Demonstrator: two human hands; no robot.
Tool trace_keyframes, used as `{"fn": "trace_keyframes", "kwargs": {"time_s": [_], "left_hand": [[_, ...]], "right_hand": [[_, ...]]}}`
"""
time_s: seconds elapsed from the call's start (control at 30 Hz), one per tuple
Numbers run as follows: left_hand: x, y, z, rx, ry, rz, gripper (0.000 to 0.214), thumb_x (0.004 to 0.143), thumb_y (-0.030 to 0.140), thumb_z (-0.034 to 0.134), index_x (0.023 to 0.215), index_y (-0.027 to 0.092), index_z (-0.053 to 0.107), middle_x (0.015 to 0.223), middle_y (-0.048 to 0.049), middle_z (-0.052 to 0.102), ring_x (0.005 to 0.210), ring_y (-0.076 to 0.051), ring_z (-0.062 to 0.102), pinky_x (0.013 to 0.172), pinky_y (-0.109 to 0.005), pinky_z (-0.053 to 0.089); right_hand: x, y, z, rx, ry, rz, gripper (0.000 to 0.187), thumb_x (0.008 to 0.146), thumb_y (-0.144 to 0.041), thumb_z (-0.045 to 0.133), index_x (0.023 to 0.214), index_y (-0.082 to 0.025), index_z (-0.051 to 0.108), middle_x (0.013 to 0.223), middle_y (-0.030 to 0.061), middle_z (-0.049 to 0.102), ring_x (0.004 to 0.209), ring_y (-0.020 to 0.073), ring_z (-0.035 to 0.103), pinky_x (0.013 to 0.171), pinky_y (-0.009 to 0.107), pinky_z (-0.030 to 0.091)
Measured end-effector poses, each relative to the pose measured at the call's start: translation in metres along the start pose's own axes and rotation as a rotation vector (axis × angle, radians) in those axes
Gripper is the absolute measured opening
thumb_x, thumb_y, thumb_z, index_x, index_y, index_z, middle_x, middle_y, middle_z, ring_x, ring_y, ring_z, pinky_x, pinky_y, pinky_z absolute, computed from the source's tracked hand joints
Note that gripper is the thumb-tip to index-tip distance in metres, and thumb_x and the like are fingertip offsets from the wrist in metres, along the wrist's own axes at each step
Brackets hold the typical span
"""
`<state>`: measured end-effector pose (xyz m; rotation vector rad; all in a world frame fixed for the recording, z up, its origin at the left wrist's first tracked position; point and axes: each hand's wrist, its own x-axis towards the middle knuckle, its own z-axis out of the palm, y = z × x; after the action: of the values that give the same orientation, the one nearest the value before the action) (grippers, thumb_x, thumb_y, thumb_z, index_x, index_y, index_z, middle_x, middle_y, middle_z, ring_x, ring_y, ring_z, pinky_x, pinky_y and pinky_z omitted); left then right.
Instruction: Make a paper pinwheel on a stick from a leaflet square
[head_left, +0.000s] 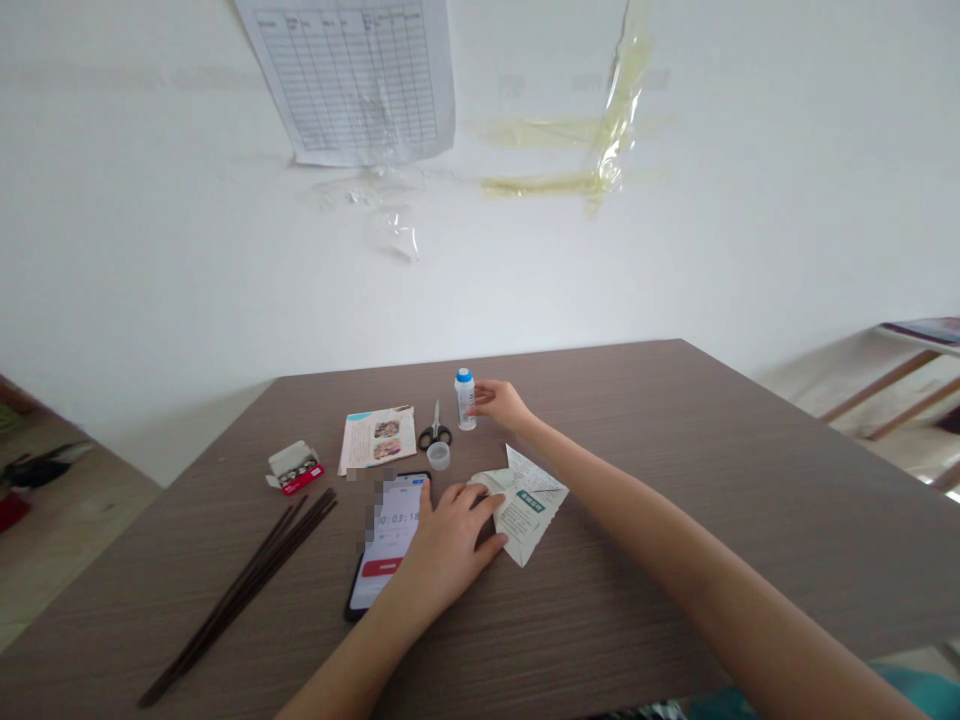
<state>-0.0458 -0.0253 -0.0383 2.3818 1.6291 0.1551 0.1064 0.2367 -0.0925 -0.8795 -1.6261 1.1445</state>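
My right hand (501,402) reaches across the table, with thumb and fingers closed around a small white bottle with a blue cap (466,405), which stands upright. Fingers spread, my left hand (454,530) rests on a folded piece of printed paper (529,510) and covers part of its left side. The paper has a dark green label and creased, pointed corners. Close beside my left hand lies a phone (386,560) with a running timer on its screen. Black-handled scissors (435,434) and a small clear round cup (439,457) lie just left of the bottle.
A printed booklet or paper stack (377,440) lies left of the scissors. Further left are an open red-and-white box (296,468) of small metallic pieces and several thin dark sticks (247,590). Behind the brown table (675,430) rises a white wall with a taped sheet (360,85).
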Motion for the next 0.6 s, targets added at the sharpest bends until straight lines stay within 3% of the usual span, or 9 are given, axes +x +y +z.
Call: {"fn": "trace_keyframes", "kwargs": {"time_s": [0.23,0.47,0.6], "left_hand": [[0.000,0.005,-0.004,0.013,-0.042,-0.044,0.057,0.118,0.025,0.085,0.173,0.036,0.087,0.179,-0.0156,0.084,0.175,-0.049,0.071,0.157,-0.094,0.028],[0.000,0.000,-0.002,0.031,-0.035,-0.023,0.055,0.120,0.025,0.082,0.175,0.034,0.085,0.180,-0.0163,0.083,0.175,-0.048,0.072,0.155,-0.096,0.031],[0.000,0.000,-0.002,0.038,-0.049,-0.027,0.056,0.121,0.024,0.079,0.176,0.033,0.084,0.182,-0.0174,0.081,0.176,-0.048,0.070,0.156,-0.095,0.029]], "right_hand": [[0.017,0.000,0.016,-0.007,0.012,0.099,0.050,0.070,-0.017,0.119,0.114,-0.026,0.097,0.121,0.0090,0.102,0.125,0.0407,0.099,0.114,0.053,0.081],[0.021,-0.006,0.032,-0.024,0.019,0.129,0.058,0.071,-0.015,0.118,0.123,-0.025,0.095,0.125,0.0095,0.101,0.130,0.0394,0.098,0.122,0.055,0.079],[0.018,-0.010,0.035,-0.050,0.019,0.138,0.059,0.075,-0.007,0.112,0.128,-0.023,0.092,0.127,0.0097,0.101,0.131,0.0349,0.097,0.122,0.050,0.078]]}}
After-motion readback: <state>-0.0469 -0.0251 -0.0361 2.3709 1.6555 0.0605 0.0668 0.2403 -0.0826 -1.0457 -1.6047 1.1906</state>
